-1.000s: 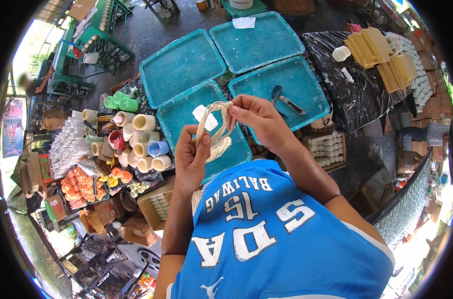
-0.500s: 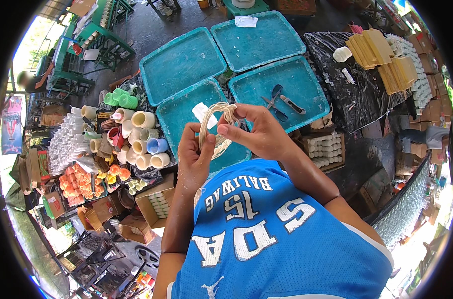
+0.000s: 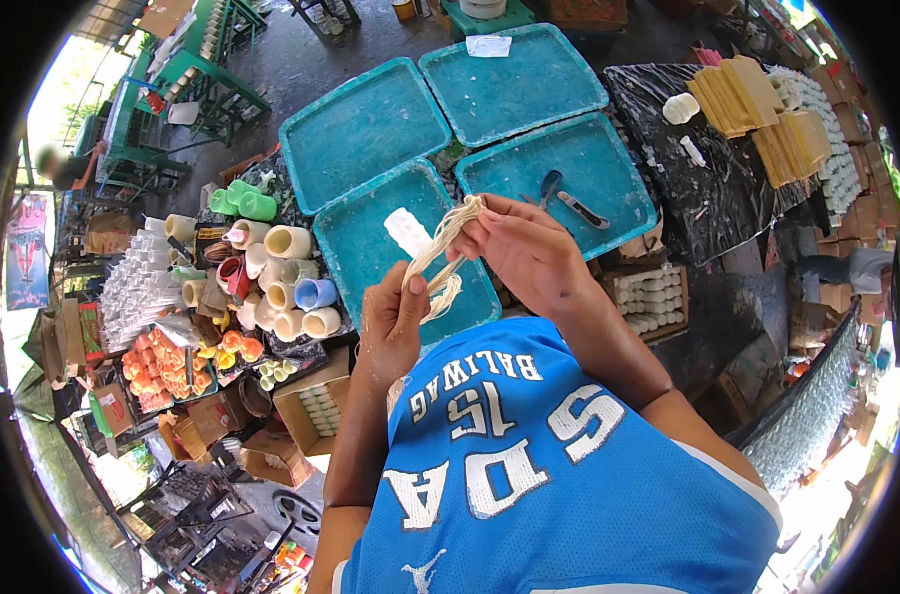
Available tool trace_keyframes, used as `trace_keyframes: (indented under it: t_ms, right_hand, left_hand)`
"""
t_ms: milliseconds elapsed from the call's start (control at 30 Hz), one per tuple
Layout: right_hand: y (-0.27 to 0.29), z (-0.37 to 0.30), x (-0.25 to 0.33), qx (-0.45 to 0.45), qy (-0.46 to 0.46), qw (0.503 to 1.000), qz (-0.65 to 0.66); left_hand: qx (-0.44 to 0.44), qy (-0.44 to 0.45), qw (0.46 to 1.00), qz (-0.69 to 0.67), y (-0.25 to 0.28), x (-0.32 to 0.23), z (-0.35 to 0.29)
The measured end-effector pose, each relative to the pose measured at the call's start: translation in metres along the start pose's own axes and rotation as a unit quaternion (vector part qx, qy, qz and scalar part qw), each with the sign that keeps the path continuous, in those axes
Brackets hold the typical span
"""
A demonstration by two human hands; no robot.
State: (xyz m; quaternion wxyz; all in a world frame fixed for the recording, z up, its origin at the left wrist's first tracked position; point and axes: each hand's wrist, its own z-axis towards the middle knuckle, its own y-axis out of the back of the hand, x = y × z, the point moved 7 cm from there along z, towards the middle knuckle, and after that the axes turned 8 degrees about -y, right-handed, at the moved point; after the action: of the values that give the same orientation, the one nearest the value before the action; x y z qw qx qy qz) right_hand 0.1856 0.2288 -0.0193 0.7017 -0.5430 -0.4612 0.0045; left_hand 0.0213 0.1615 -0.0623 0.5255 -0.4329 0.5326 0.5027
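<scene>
A hank of cream-coloured string (image 3: 440, 247) is stretched between my two hands, above the near trays. My left hand (image 3: 393, 315) pinches its lower end between thumb and fingers. The upper end is gripped by the fingertips of my right hand (image 3: 531, 247). Loose loops hang below, between the hands. Just beyond the string, a white ridged piece (image 3: 406, 230) lies on the near-left teal tray (image 3: 351, 238). In the near-right teal tray (image 3: 618, 163) lie a utility knife (image 3: 582, 209) and scissors (image 3: 550, 184), the scissors partly hidden behind my right hand.
Two more teal trays (image 3: 361, 124) lie farther off. At left stand cylindrical moulds (image 3: 290, 242), white pieces (image 3: 138, 287) and orange pieces (image 3: 163, 361). Yellow slabs (image 3: 742, 94) rest on a black-covered table (image 3: 658, 129) at right. Boxes of white candles (image 3: 650, 297) sit below.
The rounded loop of string has been drawn out into a longer, slanting hank. My right hand has moved slightly right, and my left hand a little lower.
</scene>
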Motion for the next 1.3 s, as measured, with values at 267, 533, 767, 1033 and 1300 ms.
trace_keyframes:
  t_ms: [267,533,767,1033,1300]
  right_hand:
    - [-0.013,-0.001,-0.005,-0.028,-0.043,0.991,-0.124]
    - [-0.016,0.001,0.027,0.005,-0.013,0.997,-0.082]
    - [-0.013,0.003,0.041,-0.096,-0.020,0.973,-0.208]
    - [-0.015,0.011,0.036,-0.038,-0.033,0.998,-0.043]
    - [-0.041,0.019,0.018,0.022,-0.051,0.992,0.110]
  left_hand:
    - [-0.001,-0.105,0.993,-0.057,-0.016,-0.039,0.017]
    - [0.038,0.019,0.998,-0.038,-0.019,-0.038,0.026]
    - [-0.074,-0.075,0.992,0.070,0.006,-0.061,0.035]
    - [-0.006,-0.122,0.972,0.199,0.007,-0.085,0.029]
    - [0.013,-0.065,0.989,0.135,-0.010,-0.067,0.017]
